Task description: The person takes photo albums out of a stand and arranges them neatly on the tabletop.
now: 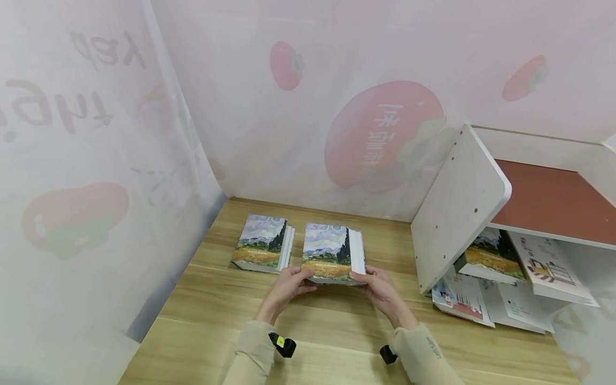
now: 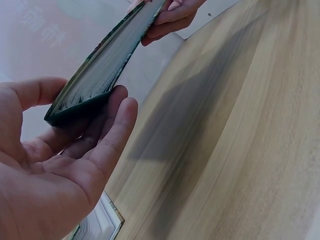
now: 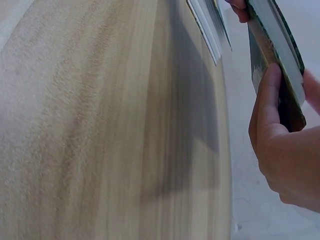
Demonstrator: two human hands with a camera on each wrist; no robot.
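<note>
Both wrist views cut the thick landscape-painting-covered book [image 1: 332, 260] to an edge. Two such books show on the pale wooden worktop [image 1: 337, 331]: the held one and a second book lying flat [image 1: 262, 243] just left. The left hand [image 1: 287, 284] and right hand [image 1: 377, 286] pinch the near corners, its long axis pointing away, near end raised.

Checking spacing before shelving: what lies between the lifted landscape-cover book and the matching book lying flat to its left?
Only a narrow strip of bare wooden table, seen in the head view, separates the held book from the flat book.
</note>
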